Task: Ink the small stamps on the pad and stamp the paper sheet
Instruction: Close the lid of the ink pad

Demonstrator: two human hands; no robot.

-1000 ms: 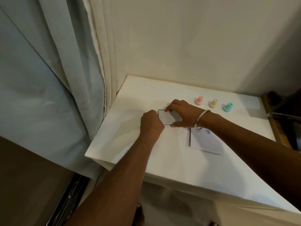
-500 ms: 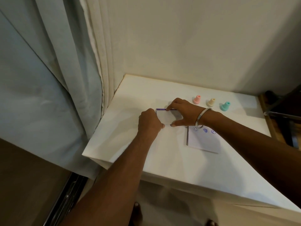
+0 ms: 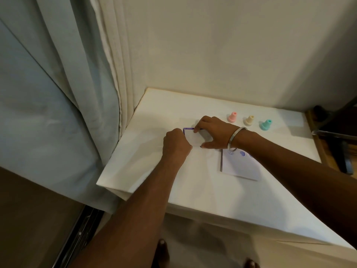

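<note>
A small square ink pad [image 3: 193, 136] with a white lid and a purple rim lies on the white table [image 3: 202, 186]. My left hand [image 3: 176, 143] is closed on its left edge. My right hand [image 3: 214, 132] spans it from the right, fingertip on the far edge and thumb on the near edge. A metal bangle sits on my right wrist. Three small stamps stand in a row behind: pink [image 3: 232, 117], cream [image 3: 249, 120] and teal [image 3: 266, 124]. The paper sheet [image 3: 238, 166], with blue and purple prints along its top, lies to the right, partly under my right forearm.
Pale curtains [image 3: 67, 93] hang at the left, touching the table's left side. A plain wall [image 3: 222, 45] stands right behind the table. Dark furniture [image 3: 336, 136] with a metal bar is at the far right. My toes show on the floor below.
Both hands have stayed on the ink pad. The purple rim along the pad's far edge has come more into view; the lid seems to shift slightly. The stamps and the paper have not moved.
</note>
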